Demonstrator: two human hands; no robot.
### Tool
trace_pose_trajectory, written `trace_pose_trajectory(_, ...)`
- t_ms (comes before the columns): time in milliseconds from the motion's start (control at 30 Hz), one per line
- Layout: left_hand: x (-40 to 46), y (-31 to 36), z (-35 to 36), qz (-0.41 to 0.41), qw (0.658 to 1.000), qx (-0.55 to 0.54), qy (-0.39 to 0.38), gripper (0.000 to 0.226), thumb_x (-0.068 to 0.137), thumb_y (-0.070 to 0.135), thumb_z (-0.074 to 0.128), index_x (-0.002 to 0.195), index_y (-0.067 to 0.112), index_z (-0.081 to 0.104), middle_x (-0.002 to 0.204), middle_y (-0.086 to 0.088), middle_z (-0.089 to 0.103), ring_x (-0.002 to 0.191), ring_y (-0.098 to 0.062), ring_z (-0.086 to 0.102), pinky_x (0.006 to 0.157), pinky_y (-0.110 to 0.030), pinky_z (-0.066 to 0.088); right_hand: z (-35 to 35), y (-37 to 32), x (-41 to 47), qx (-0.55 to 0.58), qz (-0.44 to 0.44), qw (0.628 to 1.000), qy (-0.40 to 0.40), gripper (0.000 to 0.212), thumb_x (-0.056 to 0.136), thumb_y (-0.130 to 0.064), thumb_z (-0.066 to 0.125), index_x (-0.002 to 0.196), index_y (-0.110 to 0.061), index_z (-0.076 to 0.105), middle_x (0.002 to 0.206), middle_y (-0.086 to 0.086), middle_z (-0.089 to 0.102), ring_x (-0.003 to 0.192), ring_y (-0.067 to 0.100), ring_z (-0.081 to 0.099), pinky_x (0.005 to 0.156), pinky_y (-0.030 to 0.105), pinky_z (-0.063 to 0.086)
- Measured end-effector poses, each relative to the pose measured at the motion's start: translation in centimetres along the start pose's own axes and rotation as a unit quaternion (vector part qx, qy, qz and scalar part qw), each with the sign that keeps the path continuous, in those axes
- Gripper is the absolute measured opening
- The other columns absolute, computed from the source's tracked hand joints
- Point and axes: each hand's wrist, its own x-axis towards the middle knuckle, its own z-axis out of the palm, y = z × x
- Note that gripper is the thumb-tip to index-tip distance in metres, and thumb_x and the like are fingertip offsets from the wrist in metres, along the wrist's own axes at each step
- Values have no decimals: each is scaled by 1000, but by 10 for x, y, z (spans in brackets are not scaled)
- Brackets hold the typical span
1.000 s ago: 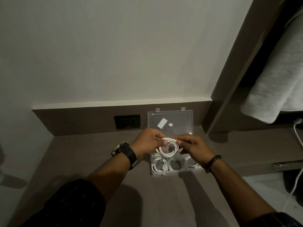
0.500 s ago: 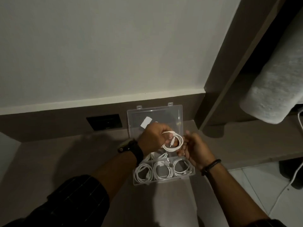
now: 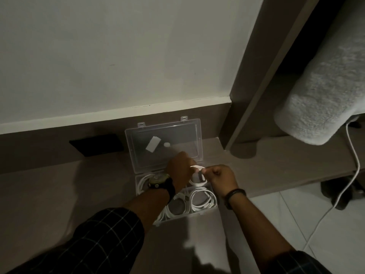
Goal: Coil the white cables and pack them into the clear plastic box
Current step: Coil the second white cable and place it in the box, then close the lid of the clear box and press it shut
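A clear plastic box [image 3: 214, 206] sits open on the brown desk, its lid [image 3: 177, 135] leaning back against the wall panel. Several coiled white cables [image 3: 201, 199] lie in its compartments. My left hand [image 3: 180, 168] and my right hand [image 3: 221, 177] meet over the back right compartment, both pinching one coiled white cable [image 3: 197, 181] that hangs low into the box. My left wrist with its watch hides part of the left compartments.
A black wall socket [image 3: 96, 144] sits left of the lid. A grey towel [image 3: 324, 91] hangs in the open wardrobe at right, with a loose white cord [image 3: 353, 167] running down to the tiled floor. The desk's front right corner [image 3: 237, 194] ends beside the box.
Both hands have lowered the coiled cable from above the box down into its back right compartment. The right hand has closed onto the coil again. The camera has tilted and moved nearer.
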Motion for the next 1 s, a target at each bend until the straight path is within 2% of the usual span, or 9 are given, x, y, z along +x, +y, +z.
trace_pose_trajectory(100, 2, -1, 0, 12, 997, 72, 10, 26, 92, 29, 54, 83, 8, 66, 88, -11, 65, 88, -27, 62, 81, -38, 47, 6, 1, 4, -86, -37, 995, 26, 34, 82, -24, 66, 61, 2, 64, 51, 10, 56, 49, 18, 50, 50, 27, 40)
trace_pose_trajectory(167, 0, -2, 0, 12, 996, 81, 23, 26, 94, 31, 53, 88, 8, 63, 94, -13, 66, 92, -28, 60, 81, -38, 44, 9, 2, 5, -104, -63, 991, 49, 22, 81, -21, 68, 67, -3, 70, 63, 13, 69, 60, 24, 63, 59, 31, 48)
trace_pose_trajectory(367, -8, -4, 5, -34, 996, 38, 72, 21, 96, 19, 48, 91, 6, 64, 97, -12, 66, 93, -25, 59, 80, -33, 46, 15, -6, 9, -136, -66, 982, 118, 12, 81, -14, 68, 73, -6, 66, 80, 15, 66, 72, 27, 61, 69, 30, 48)
trace_pose_trajectory(500, -7, -5, -1, 8, 992, 125, 18, 26, 96, 16, 44, 98, 6, 68, 105, -11, 69, 100, -24, 60, 93, -33, 41, 14, -9, 12, -196, -97, 969, 115, 12, 84, -14, 65, 82, -2, 66, 91, 17, 65, 82, 28, 60, 75, 29, 44)
trace_pose_trajectory(567, -9, -8, -5, 43, 982, 185, -23, 29, 97, 24, 42, 99, 11, 68, 105, -7, 69, 98, -23, 60, 93, -33, 37, 10, -9, 13, -207, -110, 968, 90, 14, 85, -16, 64, 83, -2, 68, 93, 16, 65, 85, 27, 60, 76, 24, 41)
trace_pose_trajectory(633, -10, -12, -6, 53, 972, 224, -41, 32, 97, 33, 42, 103, 16, 68, 110, -3, 68, 102, -22, 58, 94, -34, 37, 2, -6, 12, -218, -135, 966, 21, 19, 86, -21, 63, 91, -4, 71, 95, 14, 65, 92, 24, 59, 76, 17, 34)
trace_pose_trajectory(767, -11, -19, 0, 18, 972, 232, -43, 28, 95, 27, 46, 103, 15, 70, 116, -4, 63, 111, -25, 52, 99, -39, 39, -17, -3, 8, -264, -149, 944, -128, 31, 87, -20, 62, 113, -3, 65, 99, 14, 61, 103, 20, 52, 83, 12, 30)
trace_pose_trajectory(900, -6, -22, 6, 41, 967, 249, -36, 26, 93, 29, 49, 102, 16, 69, 113, -6, 63, 110, -28, 52, 99, -38, 33, -20, -12, 15, -318, -155, 920, -166, 32, 90, -16, 56, 119, -6, 63, 109, 16, 65, 107, 29, 57, 95, 24, 40)
trace_pose_trajectory(1000, -1, -23, 8, 42, 961, 272, -35, 24, 91, 30, 50, 98, 17, 69, 107, -5, 63, 106, -28, 53, 97, -40, 34, -20, -21, 25, -336, -152, 911, -185, 29, 89, -14, 58, 115, -8, 66, 114, 15, 66, 111, 28, 57, 94, 24, 39)
